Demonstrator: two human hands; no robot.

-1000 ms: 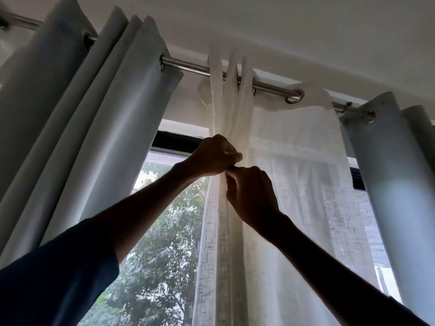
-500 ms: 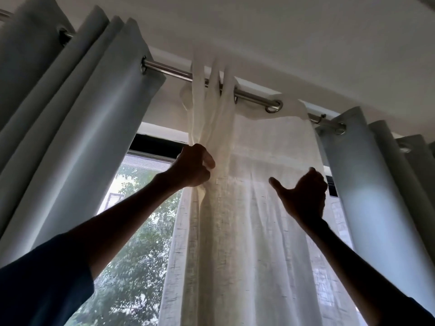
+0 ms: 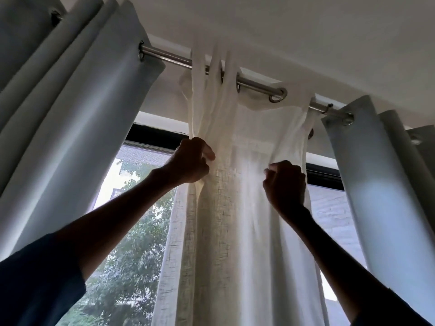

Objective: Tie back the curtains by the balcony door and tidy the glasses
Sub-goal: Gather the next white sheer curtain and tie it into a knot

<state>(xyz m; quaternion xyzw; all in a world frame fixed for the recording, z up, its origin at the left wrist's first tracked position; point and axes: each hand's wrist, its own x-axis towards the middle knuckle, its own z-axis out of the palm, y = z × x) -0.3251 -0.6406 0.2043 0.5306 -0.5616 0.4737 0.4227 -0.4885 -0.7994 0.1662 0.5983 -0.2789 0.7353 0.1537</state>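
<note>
Both hands are working the sheer curtain (image 3: 235, 231), which is hanging from the rod (image 3: 169, 56) between 2 grey curtains (image 3: 94, 114). Left hand (image 3: 191, 161) is gripping the bunched left edge, fingers curled round the folds. Right hand (image 3: 286, 182) is clutching fabric nearer the right edge, fingers curled tight on it. The top of the sheer is stretching taut toward its rings. Risk: any downward tug is loading thin weave at the eyelets, so it could tear or drag a ring. Pleats between the hands are lying loose, so the bundle could end up uneven. Glasses aren't showing in view.
</note>
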